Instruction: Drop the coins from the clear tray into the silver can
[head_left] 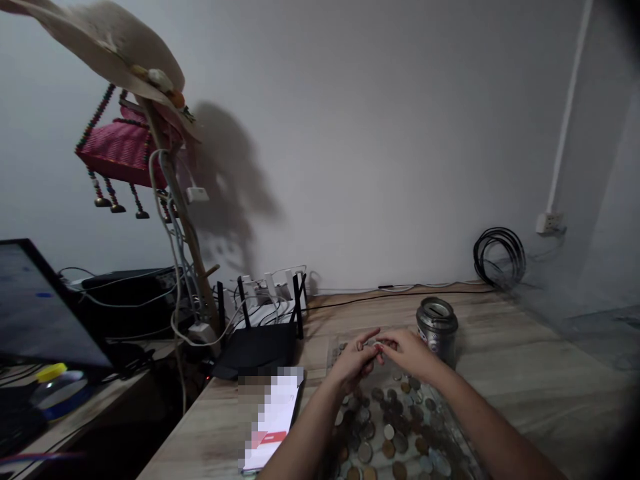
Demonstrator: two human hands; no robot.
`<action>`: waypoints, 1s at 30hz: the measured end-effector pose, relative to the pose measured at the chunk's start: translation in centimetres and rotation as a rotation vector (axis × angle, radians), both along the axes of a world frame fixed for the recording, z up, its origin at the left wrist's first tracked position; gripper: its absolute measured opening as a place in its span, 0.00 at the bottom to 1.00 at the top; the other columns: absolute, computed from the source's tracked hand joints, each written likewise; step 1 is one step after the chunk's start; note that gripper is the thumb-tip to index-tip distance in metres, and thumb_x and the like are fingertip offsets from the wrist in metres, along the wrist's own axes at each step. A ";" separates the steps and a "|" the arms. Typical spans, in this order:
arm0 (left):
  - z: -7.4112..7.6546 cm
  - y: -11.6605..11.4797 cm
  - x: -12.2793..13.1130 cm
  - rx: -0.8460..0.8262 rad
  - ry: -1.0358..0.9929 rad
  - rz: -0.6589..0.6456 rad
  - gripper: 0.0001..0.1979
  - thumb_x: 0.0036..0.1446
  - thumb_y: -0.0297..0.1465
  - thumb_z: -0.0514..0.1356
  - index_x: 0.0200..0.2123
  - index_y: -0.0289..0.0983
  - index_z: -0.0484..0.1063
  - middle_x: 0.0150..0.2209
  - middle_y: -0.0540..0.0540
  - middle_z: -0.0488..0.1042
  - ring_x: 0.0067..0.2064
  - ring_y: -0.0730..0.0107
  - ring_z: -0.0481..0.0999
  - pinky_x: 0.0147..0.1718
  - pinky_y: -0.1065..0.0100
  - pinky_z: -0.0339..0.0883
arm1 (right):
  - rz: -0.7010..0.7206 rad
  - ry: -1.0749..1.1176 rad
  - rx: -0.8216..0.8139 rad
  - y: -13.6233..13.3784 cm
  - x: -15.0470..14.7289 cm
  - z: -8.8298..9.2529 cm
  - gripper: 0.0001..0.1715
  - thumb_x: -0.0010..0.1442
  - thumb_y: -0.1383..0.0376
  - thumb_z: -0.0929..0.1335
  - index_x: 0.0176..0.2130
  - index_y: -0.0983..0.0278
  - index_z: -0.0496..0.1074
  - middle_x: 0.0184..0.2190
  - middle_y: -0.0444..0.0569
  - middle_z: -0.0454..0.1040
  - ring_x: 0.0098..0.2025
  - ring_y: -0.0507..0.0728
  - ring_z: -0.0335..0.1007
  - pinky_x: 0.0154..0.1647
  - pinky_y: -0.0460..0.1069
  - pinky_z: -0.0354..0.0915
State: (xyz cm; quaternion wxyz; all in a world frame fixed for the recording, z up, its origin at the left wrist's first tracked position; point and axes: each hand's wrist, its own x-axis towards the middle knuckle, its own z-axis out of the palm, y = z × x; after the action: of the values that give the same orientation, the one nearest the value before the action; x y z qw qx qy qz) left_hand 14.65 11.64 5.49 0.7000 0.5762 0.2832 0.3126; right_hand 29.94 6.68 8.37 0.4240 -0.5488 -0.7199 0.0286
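My left hand (354, 361) and my right hand (409, 352) meet fingertip to fingertip above many loose coins (389, 432). The fingers of both hands are bent in close together, and whatever lies between them is too small to make out. Silver and brass-coloured coins lie spread on a clear plastic sheet or shallow tray (453, 427) under my forearms. Just beyond my right hand stands a silver can-shaped coin bank (437, 328), upright, with a slot in its lid; my right hand partly covers its side.
Left of the coins lie a phone-like flat object (275, 420) and a black router (263, 347) with upright antennas. A wooden pole (187, 227) carries cables, a pink bag (120, 150) and a straw hat (125, 47). Coiled black cable (499, 257) rests against the wall.
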 end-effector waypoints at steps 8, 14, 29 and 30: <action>0.3 0.3 -0.5 -0.418 -0.052 -0.124 0.19 0.53 0.40 0.56 0.43 0.31 0.68 0.23 0.50 0.66 0.15 0.86 0.50 0.13 0.79 0.34 | -0.066 0.134 0.045 0.3 2.3 1.2 0.13 0.54 0.62 0.63 0.33 0.63 0.75 0.29 0.49 0.75 0.31 0.55 0.68 0.33 0.49 0.62; -0.4 1.4 -0.6 -0.647 -0.193 0.132 0.11 0.55 0.28 0.51 0.36 0.27 0.68 0.24 0.45 0.68 0.20 0.82 0.64 0.14 0.82 0.53 | -0.690 -0.008 0.169 -0.1 9.0 2.8 0.12 0.51 0.59 0.64 0.33 0.57 0.75 0.30 0.47 0.73 0.31 0.54 0.66 0.27 0.46 0.56; -0.6 1.1 -0.3 -0.451 -0.150 0.061 0.11 0.48 0.17 0.54 0.38 0.29 0.67 0.31 0.44 0.72 0.26 0.81 0.71 0.23 0.81 0.63 | -0.171 -0.078 0.237 0.4 3.3 1.2 0.14 0.57 0.63 0.60 0.34 0.62 0.74 0.31 0.50 0.75 0.35 0.56 0.67 0.38 0.50 0.60; -0.6 1.0 -0.3 -0.410 -0.120 0.044 0.12 0.49 0.20 0.56 0.39 0.31 0.67 0.30 0.46 0.72 0.23 0.83 0.68 0.18 0.82 0.58 | -0.087 -0.071 0.138 0.7 2.3 0.5 0.14 0.56 0.62 0.61 0.34 0.62 0.74 0.30 0.49 0.75 0.34 0.56 0.68 0.36 0.50 0.61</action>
State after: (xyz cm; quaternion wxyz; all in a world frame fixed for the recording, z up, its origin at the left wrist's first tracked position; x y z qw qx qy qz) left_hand 14.34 12.61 4.85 0.8111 0.3959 0.3113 0.2974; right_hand 32.22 7.35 8.84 0.4360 -0.5498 -0.7100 -0.0589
